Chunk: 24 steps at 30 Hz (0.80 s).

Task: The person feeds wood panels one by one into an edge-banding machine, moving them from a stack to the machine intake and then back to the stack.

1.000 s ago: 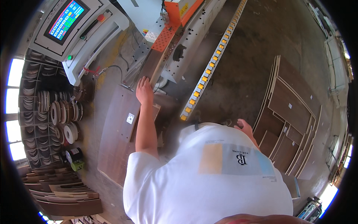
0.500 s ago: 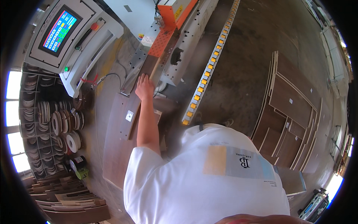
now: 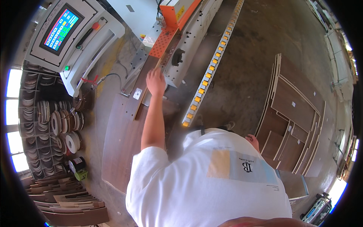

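Observation:
My left hand (image 3: pixel 155 81) is at the right edge of a narrow brown board (image 3: pixel 140 87), its fingers extended and holding nothing I can see. Whether it touches the board, I cannot tell. A white label lies on this board, and its far end reaches under the orange perforated guard (image 3: pixel 163 42) of a machine. Beneath its near end lies a larger brown panel (image 3: pixel 117 151). My right hand (image 3: pixel 252 142) shows past the right side of my white shirt, partly hidden, close to the stacked brown panels (image 3: pixel 293 108). Its visible fingers look apart, with nothing in them.
A control console (image 3: pixel 62 32) with a lit screen stands at the far left. A rail with yellow rollers (image 3: pixel 204 83) runs beside the grey machine bed (image 3: pixel 181 60). Edging rolls (image 3: pixel 73 142) fill a rack at left, above a pile of board offcuts (image 3: pixel 72 200).
The narrow board has slid forward toward the orange guard. My left hand has shifted from the board's top to its right edge. My right hand has come into view at the right.

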### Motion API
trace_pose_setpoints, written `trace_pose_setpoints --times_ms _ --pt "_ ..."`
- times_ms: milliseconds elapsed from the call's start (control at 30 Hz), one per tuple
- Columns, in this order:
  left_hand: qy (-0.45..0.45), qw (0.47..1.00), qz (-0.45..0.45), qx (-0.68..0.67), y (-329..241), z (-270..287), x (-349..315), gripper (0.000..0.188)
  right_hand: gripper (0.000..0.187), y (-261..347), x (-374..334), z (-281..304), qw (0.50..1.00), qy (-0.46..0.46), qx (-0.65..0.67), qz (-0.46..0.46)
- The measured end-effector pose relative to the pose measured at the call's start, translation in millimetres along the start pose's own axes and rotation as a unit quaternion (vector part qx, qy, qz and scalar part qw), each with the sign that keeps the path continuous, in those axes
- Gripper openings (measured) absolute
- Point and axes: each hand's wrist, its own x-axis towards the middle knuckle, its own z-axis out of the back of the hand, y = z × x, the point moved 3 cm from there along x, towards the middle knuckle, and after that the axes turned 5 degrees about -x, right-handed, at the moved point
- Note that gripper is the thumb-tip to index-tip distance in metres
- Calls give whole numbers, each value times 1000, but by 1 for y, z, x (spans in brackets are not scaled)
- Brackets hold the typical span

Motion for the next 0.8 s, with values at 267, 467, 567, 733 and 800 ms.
trace_pose_setpoints --times_ms 267,467,567,733,800 --pt "315 785 338 -413 -153 42 -109 28 34 130 -7 20 969 -63 -73 227" --pt "537 374 289 -699 -316 22 -124 28 22 400 -113 36 745 -53 -90 659" --pt "583 258 280 -717 -376 14 -130 28 27 452 -152 37 597 -17 -99 796" --pt "667 222 283 -652 -442 -16 -149 27 15 476 -190 44 469 58 -15 881" --pt "694 220 284 -624 -464 -29 -160 27 12 473 -192 55 460 30 -11 887"
